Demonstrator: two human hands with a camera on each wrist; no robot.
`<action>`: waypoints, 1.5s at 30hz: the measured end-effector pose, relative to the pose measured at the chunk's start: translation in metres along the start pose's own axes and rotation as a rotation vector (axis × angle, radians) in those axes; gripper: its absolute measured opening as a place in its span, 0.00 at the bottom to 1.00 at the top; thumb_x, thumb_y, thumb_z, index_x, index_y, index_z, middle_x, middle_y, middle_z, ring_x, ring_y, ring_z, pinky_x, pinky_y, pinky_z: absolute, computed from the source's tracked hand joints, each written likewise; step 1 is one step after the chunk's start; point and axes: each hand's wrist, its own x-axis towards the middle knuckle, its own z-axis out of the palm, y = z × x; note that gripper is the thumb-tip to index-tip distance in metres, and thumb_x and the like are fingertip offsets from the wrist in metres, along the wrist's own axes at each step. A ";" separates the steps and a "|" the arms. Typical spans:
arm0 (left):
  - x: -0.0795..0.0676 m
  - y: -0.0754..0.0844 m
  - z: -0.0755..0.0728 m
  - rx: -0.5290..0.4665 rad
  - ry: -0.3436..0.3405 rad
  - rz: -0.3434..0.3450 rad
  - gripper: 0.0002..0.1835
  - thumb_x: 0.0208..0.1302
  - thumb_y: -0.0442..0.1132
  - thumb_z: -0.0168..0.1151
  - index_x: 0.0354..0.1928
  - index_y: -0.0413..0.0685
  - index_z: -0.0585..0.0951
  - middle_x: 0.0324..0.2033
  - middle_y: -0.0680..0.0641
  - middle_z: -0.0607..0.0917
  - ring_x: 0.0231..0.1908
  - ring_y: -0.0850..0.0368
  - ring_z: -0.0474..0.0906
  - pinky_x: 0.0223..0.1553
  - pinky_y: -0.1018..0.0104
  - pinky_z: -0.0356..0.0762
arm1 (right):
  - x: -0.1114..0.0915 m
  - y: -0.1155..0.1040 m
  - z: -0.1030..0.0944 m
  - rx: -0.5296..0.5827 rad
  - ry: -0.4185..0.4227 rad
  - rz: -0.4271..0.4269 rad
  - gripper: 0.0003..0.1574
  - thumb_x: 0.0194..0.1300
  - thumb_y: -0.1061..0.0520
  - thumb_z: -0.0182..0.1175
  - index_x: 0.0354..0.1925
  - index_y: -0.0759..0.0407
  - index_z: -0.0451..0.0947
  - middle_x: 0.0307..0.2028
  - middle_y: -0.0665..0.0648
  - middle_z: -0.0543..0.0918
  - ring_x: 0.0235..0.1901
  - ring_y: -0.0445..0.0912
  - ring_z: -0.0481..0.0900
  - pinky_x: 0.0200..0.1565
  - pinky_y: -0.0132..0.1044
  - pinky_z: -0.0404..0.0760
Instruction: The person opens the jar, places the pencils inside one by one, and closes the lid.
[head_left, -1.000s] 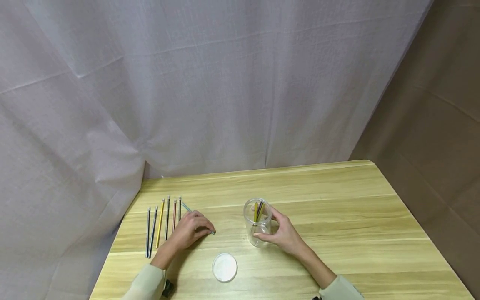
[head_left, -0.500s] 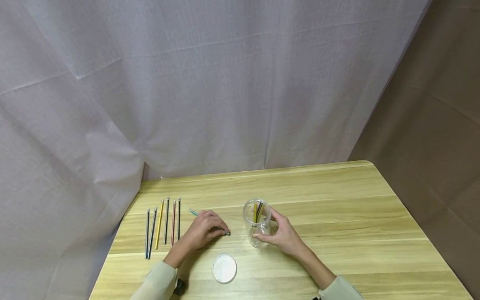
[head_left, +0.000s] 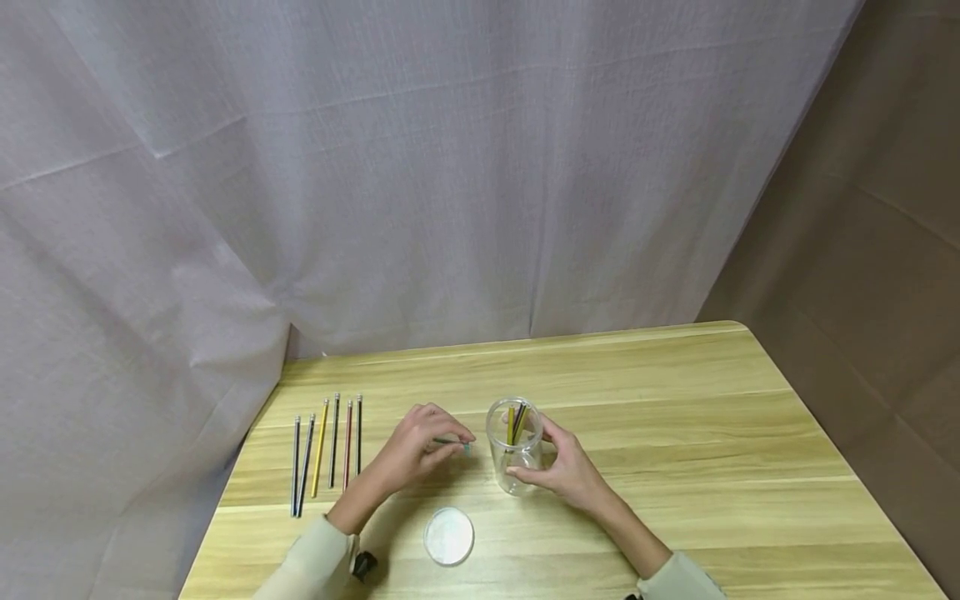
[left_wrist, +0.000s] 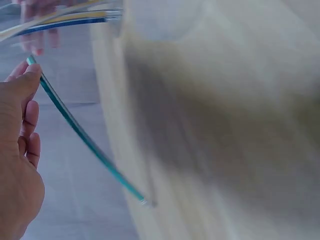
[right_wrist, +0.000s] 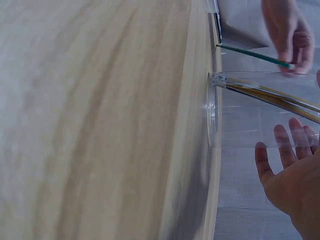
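My left hand (head_left: 423,442) pinches a teal pencil (left_wrist: 82,134) near one end, between thumb and fingers. Its far end, with a metal band, slants down close over the table in the left wrist view. My right hand (head_left: 570,471) grips a clear plastic jar (head_left: 499,462) by its right side, thumb in front. The jar stands upright on the table, and several pencils (head_left: 512,427) lean inside it, yellow and dark ones among them. The left fingertips are just left of the jar's rim in the head view.
Left of my left hand, several pencils lie in a loose row, among them a yellow pencil (head_left: 320,448) and a red pencil (head_left: 348,446). A round clear lid (head_left: 449,536) lies flat in front of the jar. Grey cloth (head_left: 480,208) hangs behind the wooden table (head_left: 712,450).
My left hand has slid right with the teal pencil, away from the row, then raised it beside the jar. My right hand and the jar have stayed in place.
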 end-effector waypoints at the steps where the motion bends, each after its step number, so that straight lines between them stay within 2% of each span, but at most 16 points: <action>1: 0.003 0.002 -0.003 0.003 0.012 0.014 0.17 0.59 0.32 0.79 0.48 0.58 0.90 0.47 0.61 0.91 0.49 0.61 0.80 0.55 0.56 0.74 | 0.000 0.000 0.000 -0.001 0.000 -0.001 0.55 0.55 0.51 0.83 0.75 0.60 0.70 0.61 0.58 0.84 0.62 0.60 0.80 0.62 0.66 0.75; 4: 0.010 0.008 -0.012 0.006 0.039 0.042 0.17 0.60 0.33 0.78 0.49 0.58 0.89 0.47 0.61 0.90 0.50 0.60 0.80 0.56 0.55 0.75 | 0.000 0.001 0.000 -0.003 0.002 -0.005 0.55 0.55 0.50 0.83 0.75 0.60 0.70 0.61 0.58 0.85 0.61 0.59 0.80 0.62 0.65 0.75; 12: 0.026 0.026 -0.034 -0.034 0.094 0.054 0.13 0.65 0.35 0.75 0.49 0.57 0.89 0.46 0.58 0.90 0.50 0.58 0.81 0.55 0.55 0.75 | 0.000 0.001 0.000 0.007 0.001 -0.010 0.53 0.55 0.51 0.83 0.73 0.59 0.72 0.59 0.56 0.85 0.60 0.56 0.81 0.62 0.62 0.76; 22: 0.037 0.041 -0.055 -0.088 0.132 0.049 0.12 0.65 0.34 0.75 0.48 0.55 0.88 0.45 0.57 0.90 0.49 0.57 0.81 0.56 0.54 0.77 | 0.000 0.003 0.000 0.001 0.002 -0.008 0.54 0.54 0.50 0.83 0.74 0.59 0.71 0.60 0.55 0.85 0.61 0.55 0.81 0.63 0.61 0.75; 30: 0.052 0.057 -0.080 -0.123 0.197 0.073 0.12 0.63 0.31 0.74 0.47 0.53 0.88 0.44 0.54 0.90 0.50 0.53 0.82 0.57 0.55 0.76 | 0.000 0.001 -0.001 0.015 -0.001 0.007 0.54 0.55 0.50 0.83 0.74 0.60 0.71 0.61 0.57 0.84 0.63 0.58 0.79 0.64 0.65 0.73; 38: 0.067 0.070 -0.098 -0.169 0.273 0.127 0.11 0.62 0.30 0.73 0.45 0.50 0.89 0.43 0.52 0.90 0.46 0.54 0.81 0.54 0.54 0.69 | 0.000 0.001 -0.001 0.002 0.004 0.003 0.54 0.55 0.49 0.83 0.75 0.59 0.70 0.61 0.58 0.84 0.62 0.59 0.80 0.64 0.66 0.73; 45: 0.078 0.075 -0.108 -0.186 0.321 0.177 0.10 0.63 0.31 0.72 0.45 0.48 0.89 0.42 0.51 0.91 0.45 0.53 0.81 0.54 0.56 0.69 | 0.000 0.002 -0.001 0.003 0.006 -0.014 0.54 0.56 0.50 0.83 0.75 0.59 0.70 0.61 0.58 0.84 0.62 0.59 0.80 0.63 0.66 0.75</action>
